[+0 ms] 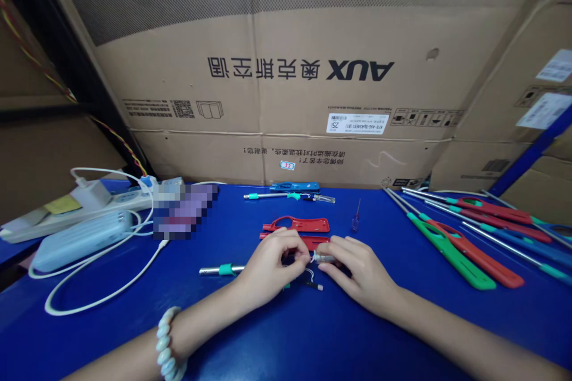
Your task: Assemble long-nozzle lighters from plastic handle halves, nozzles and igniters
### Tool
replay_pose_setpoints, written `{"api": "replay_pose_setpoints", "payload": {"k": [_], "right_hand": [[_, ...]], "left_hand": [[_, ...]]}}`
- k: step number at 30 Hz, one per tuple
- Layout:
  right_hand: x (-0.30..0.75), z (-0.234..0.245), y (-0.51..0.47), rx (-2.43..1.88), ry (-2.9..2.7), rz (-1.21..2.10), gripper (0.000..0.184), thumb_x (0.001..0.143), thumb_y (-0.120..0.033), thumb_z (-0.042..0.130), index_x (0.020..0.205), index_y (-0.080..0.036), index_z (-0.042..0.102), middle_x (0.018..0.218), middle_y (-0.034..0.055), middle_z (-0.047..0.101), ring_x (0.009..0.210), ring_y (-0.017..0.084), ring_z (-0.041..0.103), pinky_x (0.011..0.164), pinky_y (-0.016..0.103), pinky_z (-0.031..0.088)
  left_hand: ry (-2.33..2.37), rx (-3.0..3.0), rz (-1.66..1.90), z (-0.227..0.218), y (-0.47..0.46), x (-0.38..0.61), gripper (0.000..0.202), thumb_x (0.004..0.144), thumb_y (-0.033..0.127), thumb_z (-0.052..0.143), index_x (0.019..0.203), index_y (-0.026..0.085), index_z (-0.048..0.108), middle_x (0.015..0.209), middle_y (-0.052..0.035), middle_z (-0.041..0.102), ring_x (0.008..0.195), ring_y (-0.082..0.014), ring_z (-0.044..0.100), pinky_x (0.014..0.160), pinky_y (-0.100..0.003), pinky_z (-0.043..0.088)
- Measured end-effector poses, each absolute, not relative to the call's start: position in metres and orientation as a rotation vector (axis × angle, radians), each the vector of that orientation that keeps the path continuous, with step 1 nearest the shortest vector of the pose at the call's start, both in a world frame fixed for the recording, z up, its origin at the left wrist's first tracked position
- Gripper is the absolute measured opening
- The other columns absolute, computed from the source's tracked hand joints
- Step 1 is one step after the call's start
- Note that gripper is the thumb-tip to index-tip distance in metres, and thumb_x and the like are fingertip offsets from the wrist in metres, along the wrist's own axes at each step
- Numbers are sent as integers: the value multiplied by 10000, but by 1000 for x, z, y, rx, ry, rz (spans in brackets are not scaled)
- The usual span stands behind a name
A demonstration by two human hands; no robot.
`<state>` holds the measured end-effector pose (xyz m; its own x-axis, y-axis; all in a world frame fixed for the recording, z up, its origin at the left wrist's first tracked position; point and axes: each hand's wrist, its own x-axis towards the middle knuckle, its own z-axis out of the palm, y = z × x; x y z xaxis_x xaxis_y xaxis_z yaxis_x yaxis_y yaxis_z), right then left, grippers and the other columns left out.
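Note:
My right hand point(360, 265) grips a small clear lighter fuel tank point(322, 257) by its sides. Thumb and finger of my left hand point(273, 259) are pinched together at the tank's near end, by a thin white tube; what they hold is too small to make out. Under the left hand lies a metal lighter tube point(208, 271) with a turquoise sleeve point(227, 269). A black igniter piece point(314, 286) on a white wire rests between the hands. Just behind are two red lighter handle halves point(313, 225), the nearer partly covered by my hands.
Farther back lie a blue handle shell point(297, 187) and another tube assembly point(268, 196). A small purple tool with a thin shaft point(356, 223) stands right of them. Several long lighters point(456, 250) lie at right. A power bank point(83, 241), cables and power strip point(129, 197) occupy the left.

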<state>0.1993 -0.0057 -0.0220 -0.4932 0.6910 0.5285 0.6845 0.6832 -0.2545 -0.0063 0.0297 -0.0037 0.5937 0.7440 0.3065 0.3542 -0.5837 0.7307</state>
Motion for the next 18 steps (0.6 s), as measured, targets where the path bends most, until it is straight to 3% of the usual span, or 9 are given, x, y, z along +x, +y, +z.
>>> {"api": "replay_pose_setpoints", "payload": {"k": [8, 18], "right_hand": [[197, -24, -7, -986, -2327, -137, 262, 994, -291, 374, 975, -168, 605, 852, 96, 694, 764, 197, 650, 661, 304, 465], [195, -25, -8, -908, -2370, -227, 241, 996, -262, 354, 938, -160, 565, 786, 83, 673, 670, 190, 626, 598, 296, 439]], "left_hand": [[857, 2284, 799, -4, 26, -7, 155, 809, 113, 518, 675, 170, 572, 701, 3, 578, 725, -163, 498, 670, -264, 375], [745, 2306, 788, -2, 24, -8, 187, 866, 147, 496, 686, 172, 543, 729, 0, 590, 706, -148, 510, 727, -276, 377]]}}
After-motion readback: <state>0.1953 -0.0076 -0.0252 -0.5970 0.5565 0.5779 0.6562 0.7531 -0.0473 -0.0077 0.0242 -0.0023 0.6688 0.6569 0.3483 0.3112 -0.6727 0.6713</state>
